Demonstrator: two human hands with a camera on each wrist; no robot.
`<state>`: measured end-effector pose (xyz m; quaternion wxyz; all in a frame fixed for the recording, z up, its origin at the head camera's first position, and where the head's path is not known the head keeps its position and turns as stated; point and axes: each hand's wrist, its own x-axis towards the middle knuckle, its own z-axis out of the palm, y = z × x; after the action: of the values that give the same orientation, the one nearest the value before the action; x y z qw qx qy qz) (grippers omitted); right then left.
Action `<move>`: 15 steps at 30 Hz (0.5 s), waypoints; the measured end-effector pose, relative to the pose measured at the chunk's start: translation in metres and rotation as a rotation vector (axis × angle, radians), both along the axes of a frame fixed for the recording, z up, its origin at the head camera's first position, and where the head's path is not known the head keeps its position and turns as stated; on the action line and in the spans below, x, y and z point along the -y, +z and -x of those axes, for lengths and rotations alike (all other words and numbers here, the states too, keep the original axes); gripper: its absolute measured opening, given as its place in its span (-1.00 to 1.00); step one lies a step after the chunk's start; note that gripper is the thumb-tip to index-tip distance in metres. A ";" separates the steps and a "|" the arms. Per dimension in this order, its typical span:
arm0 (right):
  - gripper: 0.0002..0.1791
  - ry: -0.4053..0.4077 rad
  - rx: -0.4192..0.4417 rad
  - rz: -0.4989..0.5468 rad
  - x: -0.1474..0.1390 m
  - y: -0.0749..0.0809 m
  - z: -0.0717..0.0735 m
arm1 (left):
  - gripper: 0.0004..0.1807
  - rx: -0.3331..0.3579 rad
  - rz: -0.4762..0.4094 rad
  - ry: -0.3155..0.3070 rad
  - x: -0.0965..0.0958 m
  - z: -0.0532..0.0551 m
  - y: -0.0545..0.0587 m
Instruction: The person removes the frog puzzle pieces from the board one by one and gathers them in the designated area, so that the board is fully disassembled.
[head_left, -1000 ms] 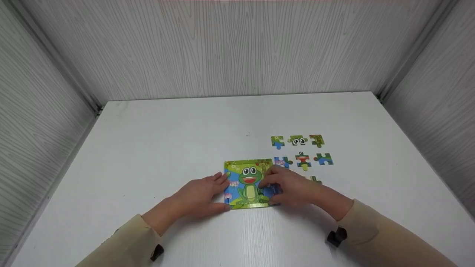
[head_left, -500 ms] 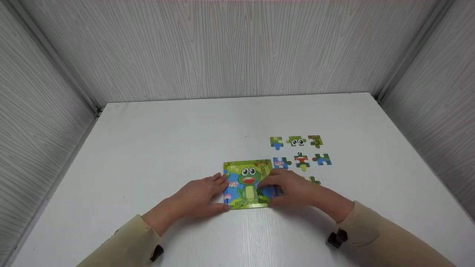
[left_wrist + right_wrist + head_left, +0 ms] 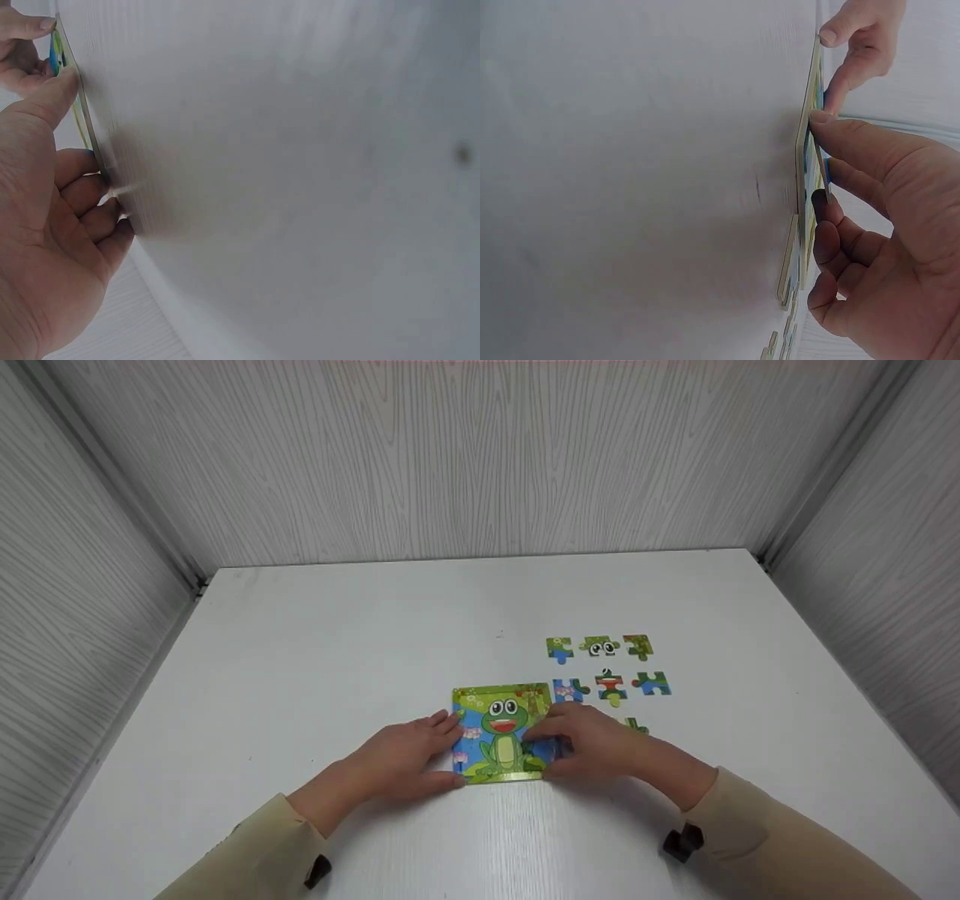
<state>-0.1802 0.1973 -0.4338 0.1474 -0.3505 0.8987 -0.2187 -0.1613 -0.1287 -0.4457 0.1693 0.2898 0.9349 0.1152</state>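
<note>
A square frog puzzle board (image 3: pixel 480 689) lies on the white table, its raised border framing the printed frog. My left hand (image 3: pixel 405 754) touches the board's left side, with fingertips along the edge and the thumb at the near left corner. Over the lower right part of the board is my right hand (image 3: pixel 600 741). It pinches a thin puzzle piece (image 3: pixel 822 171) between thumb and fingers, seen edge-on and tilted against the board in the right wrist view. From above, the right hand's fingers hide most of this piece.
Loose puzzle pieces lie in rows right of the board: an eyes piece (image 3: pixel 600 647), a mouth piece (image 3: pixel 610 690), a corner piece (image 3: pixel 639 646) and several others. One green piece (image 3: pixel 636 726) shows just behind my right hand. Wood-grain panels (image 3: pixel 480 457) enclose the table (image 3: pixel 337 622).
Both hands stay in nearly the same place. My right hand's fingers have lowered slightly at the board's right side. The loose pieces have not been moved.
</note>
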 end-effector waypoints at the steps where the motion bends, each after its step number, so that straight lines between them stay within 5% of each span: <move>1: -0.48 0.001 -0.001 -0.001 0.000 0.000 0.000 | -0.06 -0.001 0.003 0.000 0.000 0.000 0.000; 15: -0.49 0.021 -0.036 0.014 0.001 0.000 -0.001 | -0.09 -0.008 -0.021 -0.027 0.001 0.000 0.002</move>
<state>-0.1796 0.1965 -0.4338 0.1312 -0.3649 0.8959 -0.2169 -0.1613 -0.1297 -0.4437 0.1638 0.3045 0.9304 0.1217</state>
